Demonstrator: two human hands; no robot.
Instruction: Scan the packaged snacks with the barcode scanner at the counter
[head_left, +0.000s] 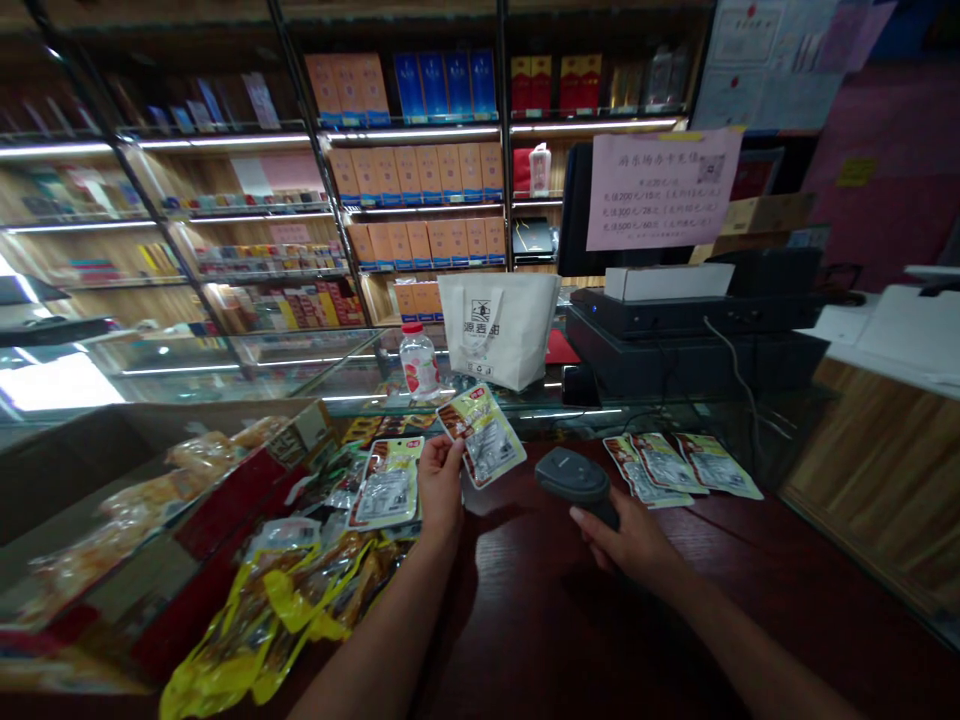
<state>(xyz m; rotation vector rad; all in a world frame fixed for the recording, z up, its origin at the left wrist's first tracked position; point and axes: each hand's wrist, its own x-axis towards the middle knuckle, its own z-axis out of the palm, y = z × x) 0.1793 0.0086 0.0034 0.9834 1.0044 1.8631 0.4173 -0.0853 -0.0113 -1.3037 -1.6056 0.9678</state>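
Shop counter, dark red table (540, 600), shelves of boxed goods behind. Left hand (441, 485) pinches a snack packet (484, 435) by its lower left edge, lifted just left of the barcode scanner (574, 478). Right hand (630, 540) is wrapped around the scanner's grip. Packet looks light, thin, floppy, glossy film, so likely slippery; I'd grip the sealed edge, not the middle. Three similar packets (679, 465) lie flat right of the scanner; loose pile of packets (315, 570) sits left of it.

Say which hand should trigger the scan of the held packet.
Right, probably. The right hand grips the dark grey handheld scanner, aimed toward the yellow-edged snack packet held up by the left hand.
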